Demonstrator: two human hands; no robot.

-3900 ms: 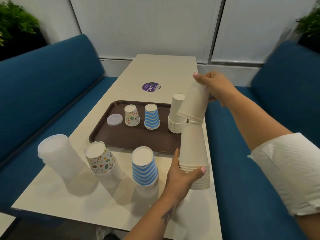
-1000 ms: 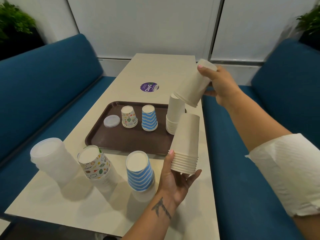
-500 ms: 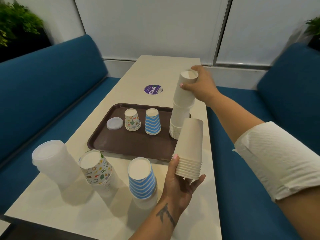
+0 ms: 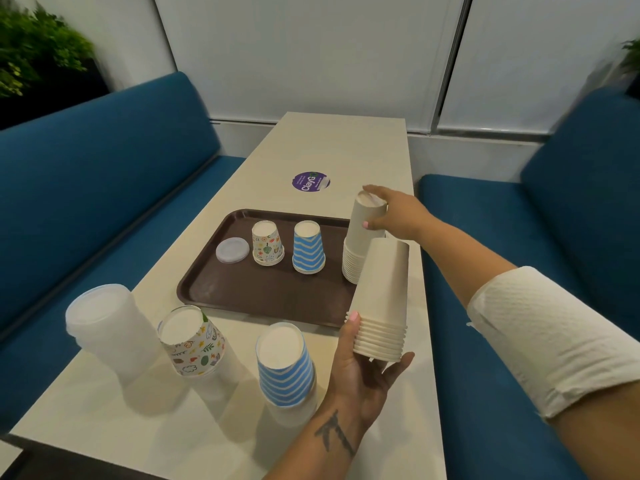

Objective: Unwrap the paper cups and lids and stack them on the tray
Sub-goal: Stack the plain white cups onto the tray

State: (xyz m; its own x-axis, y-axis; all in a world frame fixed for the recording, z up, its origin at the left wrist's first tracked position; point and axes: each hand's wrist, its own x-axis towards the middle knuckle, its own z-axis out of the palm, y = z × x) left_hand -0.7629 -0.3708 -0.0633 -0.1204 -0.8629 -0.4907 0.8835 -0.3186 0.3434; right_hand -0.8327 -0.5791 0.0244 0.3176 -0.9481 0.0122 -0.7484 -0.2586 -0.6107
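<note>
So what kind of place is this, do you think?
Probably a café or canteen booth: blue cushioned benches flank a long table bearing a round ClayGo sticker, and a brown serving tray.

Near right corner of tray [image 4: 221, 299] hidden behind held stack of plain cups [image 4: 381, 306]. Lower right side of plain stack on tray [image 4: 356, 244] covered by that held stack; upper side partly under right hand [image 4: 398, 216]. Left hand [image 4: 363, 372] fingers mostly out of sight behind the held stack's rims. Small print on purple sticker [image 4: 310, 181] too small to read. Wrapped lids [image 4: 107, 327] at tabletop's near left corner: count not tellable through hazy film. Right arm past white sleeve [image 4: 554, 337] cut by right edge. Plant [image 4: 38, 53], top left, cut off and blurred.
</note>
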